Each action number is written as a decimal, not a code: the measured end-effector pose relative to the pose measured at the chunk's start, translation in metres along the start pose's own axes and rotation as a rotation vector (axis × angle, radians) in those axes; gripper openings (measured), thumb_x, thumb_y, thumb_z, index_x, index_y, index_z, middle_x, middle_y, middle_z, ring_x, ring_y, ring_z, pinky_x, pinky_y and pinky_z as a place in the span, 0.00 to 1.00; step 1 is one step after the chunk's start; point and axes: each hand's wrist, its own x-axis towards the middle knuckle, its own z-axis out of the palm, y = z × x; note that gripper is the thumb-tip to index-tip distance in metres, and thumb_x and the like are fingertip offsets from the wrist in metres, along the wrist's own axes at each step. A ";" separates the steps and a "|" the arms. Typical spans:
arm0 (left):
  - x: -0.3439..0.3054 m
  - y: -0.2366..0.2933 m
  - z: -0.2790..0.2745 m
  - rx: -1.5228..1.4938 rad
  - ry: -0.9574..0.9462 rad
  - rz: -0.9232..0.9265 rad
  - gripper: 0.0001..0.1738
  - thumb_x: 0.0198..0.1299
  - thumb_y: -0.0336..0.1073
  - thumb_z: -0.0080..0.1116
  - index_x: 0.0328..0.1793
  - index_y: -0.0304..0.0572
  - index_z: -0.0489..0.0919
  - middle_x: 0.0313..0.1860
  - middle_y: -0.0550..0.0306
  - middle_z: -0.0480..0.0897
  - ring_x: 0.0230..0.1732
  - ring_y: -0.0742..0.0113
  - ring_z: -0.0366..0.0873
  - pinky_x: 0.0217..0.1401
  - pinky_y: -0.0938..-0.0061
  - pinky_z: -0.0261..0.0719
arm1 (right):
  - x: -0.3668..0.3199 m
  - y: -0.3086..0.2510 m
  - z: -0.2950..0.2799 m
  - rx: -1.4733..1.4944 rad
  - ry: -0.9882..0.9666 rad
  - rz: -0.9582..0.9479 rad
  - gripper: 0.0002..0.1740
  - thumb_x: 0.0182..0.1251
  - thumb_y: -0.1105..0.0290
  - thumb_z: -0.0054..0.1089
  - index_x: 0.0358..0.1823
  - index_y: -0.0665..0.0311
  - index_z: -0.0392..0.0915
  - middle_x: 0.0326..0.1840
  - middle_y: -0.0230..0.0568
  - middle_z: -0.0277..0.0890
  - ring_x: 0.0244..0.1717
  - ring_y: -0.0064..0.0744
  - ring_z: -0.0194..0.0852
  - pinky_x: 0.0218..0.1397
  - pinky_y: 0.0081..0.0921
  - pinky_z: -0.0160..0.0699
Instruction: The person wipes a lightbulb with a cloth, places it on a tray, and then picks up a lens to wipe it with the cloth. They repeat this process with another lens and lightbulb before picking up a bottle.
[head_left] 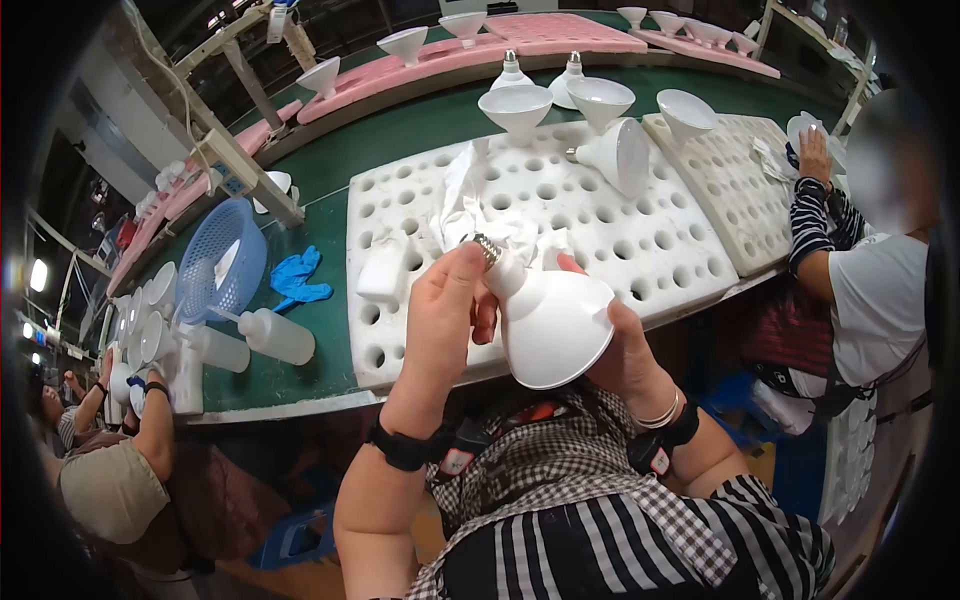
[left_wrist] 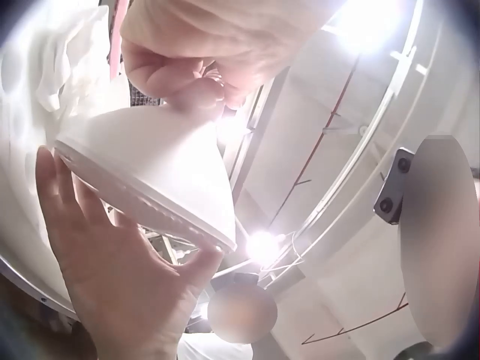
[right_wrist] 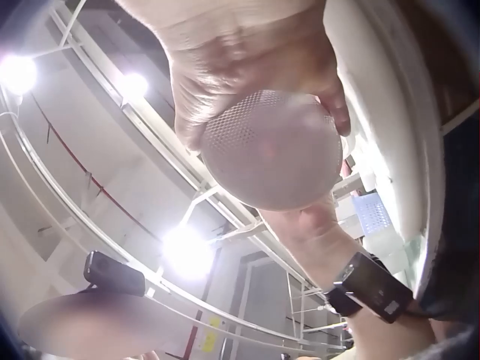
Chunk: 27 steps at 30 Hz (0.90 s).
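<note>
A white cone-shaped reflector bulb [head_left: 560, 325] with a metal screw base is held up in front of the body, tilted, its wide face toward the person. My left hand [head_left: 445, 310] pinches the bulb at its screw base. Around the wide rim, my right hand [head_left: 632, 355] grips from the right side. The right wrist view shows the dimpled front lens [right_wrist: 270, 161], with fingers and thumb at its edge. Below the bulb lies a white foam tray [head_left: 690, 250] full of round holes. A crumpled white cloth [head_left: 465, 195] and a small white block [head_left: 383, 270] rest on it.
Several similar bulbs, one a tipped bulb [head_left: 622, 158], stand toward the tray's back. To the left are a blue basket [head_left: 222, 265], a blue glove [head_left: 298, 280] and squeeze bottles [head_left: 280, 337]. A pink-foam line [head_left: 560, 32] runs behind. Another person [head_left: 880, 280] works at right.
</note>
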 end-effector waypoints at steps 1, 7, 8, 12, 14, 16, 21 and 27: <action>0.002 -0.003 -0.010 -0.006 -0.068 0.022 0.17 0.74 0.48 0.56 0.42 0.40 0.80 0.19 0.68 0.72 0.15 0.83 0.65 0.15 0.84 0.60 | 0.000 0.001 0.001 -0.006 0.055 0.019 0.61 0.62 0.34 0.58 0.84 0.61 0.36 0.81 0.49 0.50 0.79 0.45 0.53 0.79 0.45 0.54; -0.012 0.004 -0.020 0.148 -0.066 0.004 0.17 0.68 0.30 0.61 0.62 0.38 0.80 0.29 0.67 0.78 0.20 0.86 0.66 0.19 0.88 0.64 | 0.006 0.001 0.013 -0.085 0.083 0.035 0.60 0.59 0.32 0.57 0.83 0.60 0.44 0.78 0.50 0.59 0.74 0.45 0.64 0.74 0.44 0.66; -0.012 0.001 -0.022 0.148 -0.052 -0.007 0.16 0.67 0.31 0.62 0.61 0.39 0.80 0.30 0.67 0.80 0.19 0.86 0.65 0.19 0.88 0.63 | 0.005 0.001 0.013 -0.093 0.094 0.049 0.60 0.59 0.32 0.57 0.83 0.60 0.44 0.77 0.50 0.60 0.73 0.45 0.66 0.73 0.43 0.67; -0.015 -0.015 -0.033 0.096 -0.126 0.038 0.12 0.69 0.38 0.62 0.55 0.44 0.81 0.32 0.72 0.78 0.26 0.88 0.67 0.25 0.87 0.63 | 0.005 0.007 0.004 -0.005 -0.008 0.056 0.57 0.61 0.35 0.57 0.83 0.58 0.43 0.74 0.52 0.63 0.71 0.48 0.68 0.71 0.47 0.70; -0.016 -0.023 -0.039 0.116 -0.146 0.087 0.11 0.69 0.39 0.62 0.52 0.44 0.80 0.34 0.72 0.77 0.30 0.87 0.68 0.30 0.87 0.65 | 0.007 0.009 0.011 0.001 0.003 0.057 0.58 0.61 0.36 0.57 0.83 0.58 0.42 0.74 0.52 0.64 0.70 0.49 0.69 0.71 0.47 0.71; -0.026 -0.017 -0.043 0.138 -0.147 0.136 0.11 0.70 0.40 0.62 0.51 0.43 0.79 0.36 0.72 0.76 0.32 0.86 0.67 0.33 0.87 0.65 | 0.009 0.003 0.025 -0.046 -0.077 0.071 0.60 0.60 0.36 0.59 0.84 0.58 0.40 0.73 0.51 0.65 0.69 0.50 0.70 0.70 0.47 0.72; -0.043 -0.016 -0.053 0.190 -0.081 0.123 0.14 0.71 0.41 0.60 0.54 0.41 0.77 0.36 0.71 0.75 0.34 0.87 0.67 0.33 0.87 0.65 | 0.018 -0.004 0.025 -0.131 -0.063 0.160 0.69 0.51 0.38 0.71 0.84 0.59 0.36 0.72 0.52 0.65 0.68 0.49 0.71 0.70 0.46 0.73; -0.044 0.001 -0.063 0.294 0.004 0.145 0.12 0.72 0.38 0.57 0.56 0.42 0.78 0.34 0.72 0.74 0.32 0.87 0.66 0.33 0.86 0.63 | 0.044 0.001 0.013 -0.278 -0.178 0.051 0.72 0.48 0.33 0.74 0.83 0.63 0.38 0.68 0.48 0.68 0.64 0.44 0.74 0.67 0.41 0.76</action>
